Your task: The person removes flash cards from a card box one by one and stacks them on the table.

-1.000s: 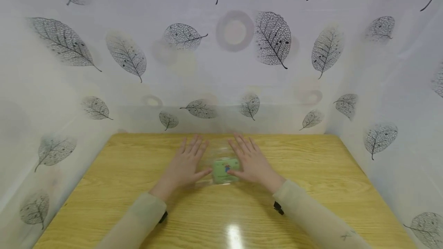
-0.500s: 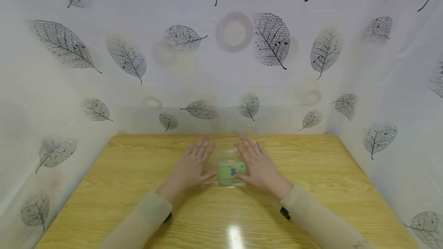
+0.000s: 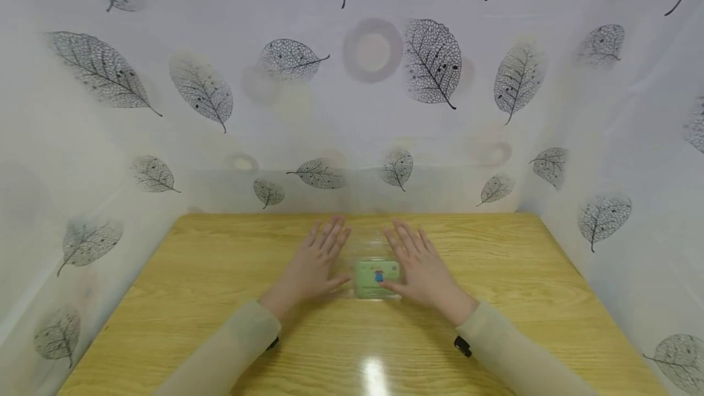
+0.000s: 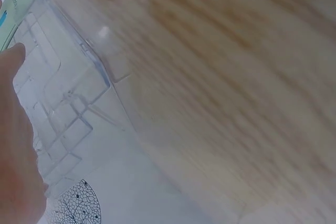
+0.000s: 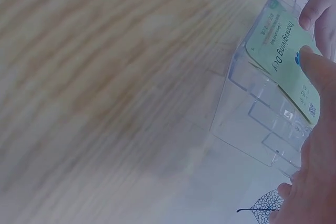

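A clear plastic organizer with compartments (image 4: 68,90) lies on the table between both hands, its outline faint in the head view. Green cards printed "Thanksgiving Day" (image 5: 278,45) sit at its near part; the top one shows a small blue and red figure. My left hand (image 3: 313,266) lies along the organizer's left side, fingers straight and pointing away, thumb stretched toward the cards. On the right side my right hand (image 3: 428,269) mirrors it, its thumb tip over the card face. Neither hand curls round anything. The hands partly cover the organizer's sides.
The wood-grain table (image 3: 220,261) ends at a pale curtain with leaf prints (image 3: 352,109) behind it and on both sides. A bright light reflection (image 3: 374,374) shows on the near tabletop.
Both hands and the organizer with its green cards have slid together to the right and slightly nearer. The fingers stay straight, with the same spacing around the organizer.
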